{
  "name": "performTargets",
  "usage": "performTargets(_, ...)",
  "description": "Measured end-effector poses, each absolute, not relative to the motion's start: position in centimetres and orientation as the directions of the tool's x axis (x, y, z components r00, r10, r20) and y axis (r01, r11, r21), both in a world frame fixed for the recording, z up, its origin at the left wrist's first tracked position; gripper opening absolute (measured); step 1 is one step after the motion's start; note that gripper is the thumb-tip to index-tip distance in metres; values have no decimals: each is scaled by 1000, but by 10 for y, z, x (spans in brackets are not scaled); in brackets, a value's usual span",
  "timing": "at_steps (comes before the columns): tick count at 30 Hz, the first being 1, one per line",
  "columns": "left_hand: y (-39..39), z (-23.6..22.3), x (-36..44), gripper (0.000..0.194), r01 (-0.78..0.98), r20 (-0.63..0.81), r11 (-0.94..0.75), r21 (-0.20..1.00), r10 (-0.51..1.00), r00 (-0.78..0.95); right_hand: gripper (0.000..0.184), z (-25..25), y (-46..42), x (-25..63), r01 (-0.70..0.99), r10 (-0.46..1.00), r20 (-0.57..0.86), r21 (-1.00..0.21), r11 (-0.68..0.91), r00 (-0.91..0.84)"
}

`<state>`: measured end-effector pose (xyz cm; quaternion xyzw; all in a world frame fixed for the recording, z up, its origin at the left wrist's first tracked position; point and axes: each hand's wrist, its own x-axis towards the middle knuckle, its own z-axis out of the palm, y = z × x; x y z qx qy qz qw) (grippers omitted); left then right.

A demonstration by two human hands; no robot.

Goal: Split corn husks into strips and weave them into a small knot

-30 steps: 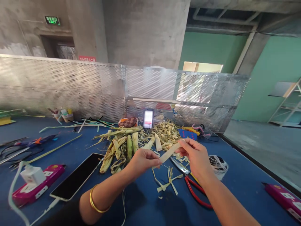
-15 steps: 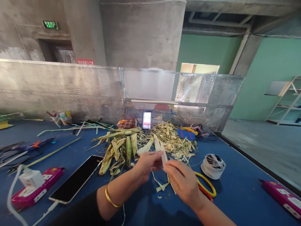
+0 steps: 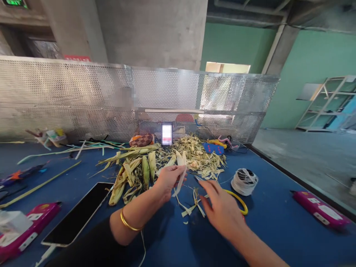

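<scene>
My left hand (image 3: 169, 180) is closed, pinching pale strips of dried corn husk (image 3: 181, 163) between thumb and fingers. The strips stand up above the fingertips and trail below the hand. Lower and to the right, my right hand (image 3: 222, 207) hovers over the table with thumb and index finger apart, and I see nothing held in it. Partly hidden behind it is a yellow loop-shaped handle (image 3: 241, 202). Loose husk scraps (image 3: 191, 207) lie on the table between the hands. Beyond them spreads a heap of shredded husk (image 3: 200, 155), with green and yellow husks (image 3: 133, 176) to the left.
A white spool of string (image 3: 244, 181) stands at right, near a magenta power strip (image 3: 319, 209). A black phone (image 3: 80, 211) lies at left beside another power strip (image 3: 33, 230). A lit phone (image 3: 167, 134) leans at the back before a perforated metal screen (image 3: 167, 89).
My right hand has let go of the husk strips and moved right, away from my left hand. My left hand still holds the strips. The view has shifted slightly right and down.
</scene>
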<state>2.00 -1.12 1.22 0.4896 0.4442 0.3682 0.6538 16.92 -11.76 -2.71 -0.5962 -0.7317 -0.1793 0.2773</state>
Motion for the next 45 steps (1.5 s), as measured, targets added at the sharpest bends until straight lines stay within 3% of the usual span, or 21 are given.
performTargets(2, -2, 9, 18, 20, -14, -220, 238, 971, 915, 337, 30, -30, -123, 191, 999, 923, 384, -37, -4, 18)
performTargets(4, 5, 5, 16, 19, 15, -207, 214, 977, 923, 323, 33, -33, -127, 212, 991, 974, 179, -10, -137, 136)
performTargets(9, 11, -5, 17, 16, 62, -223, 214, 975, 919, 326, 58, -34, -124, 235, 996, 995, 60, -34, -83, 85)
performTargets(12, 10, -6, 18, 17, 90, -206, 187, 978, 926, 316, 62, -31, -119, 237, 991, 993, -14, -63, -114, 114)
performTargets(14, 10, -6, 18, 18, 121, -185, 155, 981, 934, 305, 62, -30, -118, 239, 976, 991, -40, -172, -134, 129)
performTargets(17, 13, -7, 19, 21, 157, -170, 127, 979, 937, 305, 61, -30, -120, 244, 858, 992, -39, -499, -120, 117)
performTargets(20, 15, -6, 21, 22, 174, -165, 114, 978, 935, 314, 59, -29, -124, 246, 550, 991, -72, -827, -121, 111)
performTargets(23, 17, -2, 26, 22, 194, -160, 99, 976, 929, 334, 55, -25, -125, 245, 280, 987, -108, -950, -138, 120)
performTargets(26, 18, 1, 32, 21, 219, -157, 80, 972, 919, 361, 55, -21, -124, 245, 185, 991, -104, -975, -119, 86)
performTargets(31, 24, -1, 42, 23, 223, -131, 45, 974, 912, 389, 61, -18, -120, 247, 216, 994, -94, -971, -102, 49)
performTargets(37, 32, -4, 50, 23, 249, -149, 27, 968, 862, 485, 53, -21, -115, 240, 195, 988, -76, -975, -103, 137)
performTargets(45, 34, -2, 64, 22, 283, -179, 14, 959, 805, 565, 52, -15, -110, 236, 142, 976, -162, -973, -183, 148)
